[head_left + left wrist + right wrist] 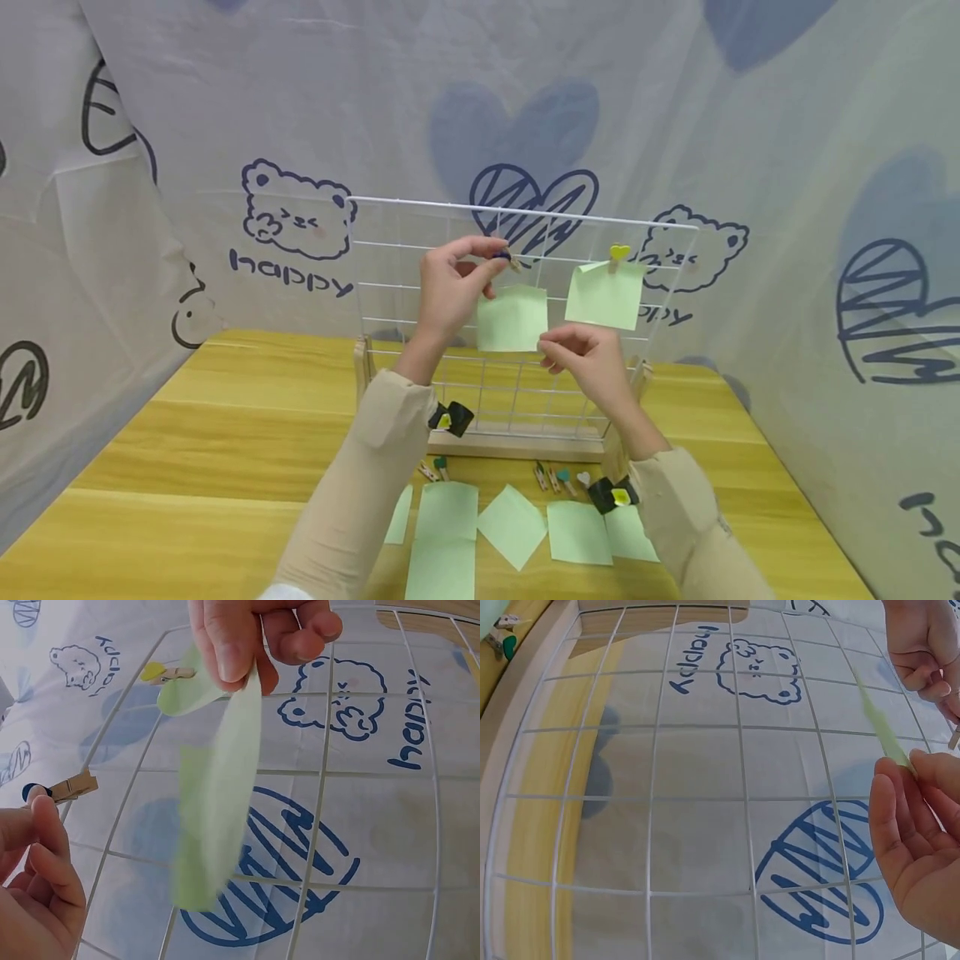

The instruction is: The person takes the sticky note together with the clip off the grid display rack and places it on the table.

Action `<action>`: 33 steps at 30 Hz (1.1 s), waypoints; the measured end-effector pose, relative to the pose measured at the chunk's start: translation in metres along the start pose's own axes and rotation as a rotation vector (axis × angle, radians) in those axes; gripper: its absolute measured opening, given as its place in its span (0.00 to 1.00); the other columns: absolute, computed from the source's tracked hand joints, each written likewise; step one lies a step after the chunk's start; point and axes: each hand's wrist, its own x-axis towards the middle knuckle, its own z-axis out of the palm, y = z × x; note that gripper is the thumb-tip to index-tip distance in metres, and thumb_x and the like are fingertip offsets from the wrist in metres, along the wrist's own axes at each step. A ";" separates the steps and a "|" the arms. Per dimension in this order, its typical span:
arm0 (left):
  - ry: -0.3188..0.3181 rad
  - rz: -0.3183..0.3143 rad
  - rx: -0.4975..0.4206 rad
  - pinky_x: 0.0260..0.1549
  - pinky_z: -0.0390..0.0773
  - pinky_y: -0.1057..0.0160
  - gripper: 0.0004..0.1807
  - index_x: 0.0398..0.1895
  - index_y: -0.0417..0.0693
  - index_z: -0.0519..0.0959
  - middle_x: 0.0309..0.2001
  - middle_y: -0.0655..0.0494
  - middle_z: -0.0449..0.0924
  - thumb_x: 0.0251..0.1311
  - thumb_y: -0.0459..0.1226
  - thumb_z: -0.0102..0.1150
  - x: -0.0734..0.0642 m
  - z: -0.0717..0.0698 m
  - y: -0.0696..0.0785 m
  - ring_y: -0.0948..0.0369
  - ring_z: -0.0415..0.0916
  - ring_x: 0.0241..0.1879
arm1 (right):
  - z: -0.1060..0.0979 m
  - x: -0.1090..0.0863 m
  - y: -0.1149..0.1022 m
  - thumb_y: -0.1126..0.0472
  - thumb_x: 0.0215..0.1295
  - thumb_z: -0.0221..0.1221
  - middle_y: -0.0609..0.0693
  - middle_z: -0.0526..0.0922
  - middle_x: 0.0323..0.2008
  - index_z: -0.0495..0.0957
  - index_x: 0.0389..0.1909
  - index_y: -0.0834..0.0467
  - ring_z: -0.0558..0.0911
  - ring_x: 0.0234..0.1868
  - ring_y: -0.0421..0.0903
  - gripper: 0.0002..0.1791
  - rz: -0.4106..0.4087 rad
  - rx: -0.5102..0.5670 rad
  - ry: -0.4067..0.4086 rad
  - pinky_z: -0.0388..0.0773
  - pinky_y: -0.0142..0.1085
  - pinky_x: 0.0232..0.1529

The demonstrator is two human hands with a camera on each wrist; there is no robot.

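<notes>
My left hand point(453, 283) pinches a small wooden clothespin point(71, 786) topped with a dark blue piece, near the upper part of the white wire grid point(420, 287). A pale green paper note point(513, 319) hangs in front of the grid. Its lower right corner is pinched between thumb and finger of my right hand point(588, 358). In the right wrist view the note shows nearly edge-on. To the right, a second green note point(604, 294) is fixed to the grid by a clothespin with a yellow heart point(619, 252).
The grid stands on a wooden base point(517, 444) on the yellow wood-grain table point(225, 433). Several green papers point(513, 527) lie in front of it, with several small clothespins point(555, 479) between. A printed white cloth point(375, 100) hangs behind.
</notes>
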 end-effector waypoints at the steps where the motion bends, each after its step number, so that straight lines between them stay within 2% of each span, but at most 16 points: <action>1: -0.009 0.001 -0.001 0.14 0.72 0.67 0.08 0.35 0.30 0.79 0.30 0.45 0.77 0.51 0.25 0.59 -0.001 0.000 0.001 0.63 0.67 0.12 | 0.000 -0.001 0.000 0.73 0.54 0.59 0.61 0.80 0.24 0.77 0.31 0.74 0.79 0.21 0.43 0.05 -0.003 0.012 0.005 0.79 0.34 0.25; 10: -0.043 0.027 -0.001 0.19 0.73 0.69 0.09 0.36 0.29 0.79 0.30 0.42 0.78 0.51 0.24 0.59 -0.008 -0.001 0.003 0.65 0.71 0.18 | 0.000 -0.010 0.004 0.76 0.53 0.59 0.59 0.81 0.24 0.76 0.30 0.75 0.80 0.22 0.40 0.05 0.010 0.077 0.031 0.79 0.33 0.27; 16: -0.050 0.014 -0.030 0.25 0.74 0.71 0.07 0.34 0.29 0.78 0.30 0.43 0.78 0.50 0.24 0.59 -0.013 -0.002 0.006 0.64 0.73 0.25 | -0.002 -0.016 0.005 0.76 0.53 0.58 0.52 0.81 0.24 0.76 0.30 0.76 0.80 0.23 0.40 0.05 0.046 0.089 0.059 0.79 0.34 0.28; 22: -0.056 0.005 -0.038 0.24 0.74 0.71 0.05 0.31 0.29 0.78 0.30 0.44 0.79 0.50 0.24 0.60 -0.016 -0.002 0.007 0.63 0.74 0.24 | -0.005 -0.021 0.008 0.76 0.52 0.59 0.50 0.82 0.24 0.76 0.32 0.78 0.80 0.23 0.43 0.07 0.090 0.093 0.089 0.79 0.34 0.29; 29: -0.092 -0.006 -0.056 0.31 0.77 0.66 0.05 0.31 0.29 0.78 0.31 0.43 0.79 0.50 0.24 0.60 -0.022 -0.004 0.008 0.57 0.77 0.28 | -0.008 -0.031 0.016 0.81 0.52 0.54 0.49 0.82 0.24 0.71 0.33 0.84 0.81 0.23 0.41 0.08 0.064 0.229 0.043 0.79 0.34 0.27; 33: -0.089 0.003 -0.081 0.32 0.78 0.64 0.05 0.31 0.27 0.77 0.31 0.42 0.79 0.50 0.23 0.59 -0.024 -0.004 0.007 0.60 0.77 0.28 | -0.009 -0.036 0.021 0.82 0.52 0.53 0.52 0.82 0.25 0.70 0.33 0.85 0.82 0.25 0.42 0.08 0.050 0.262 0.029 0.79 0.35 0.28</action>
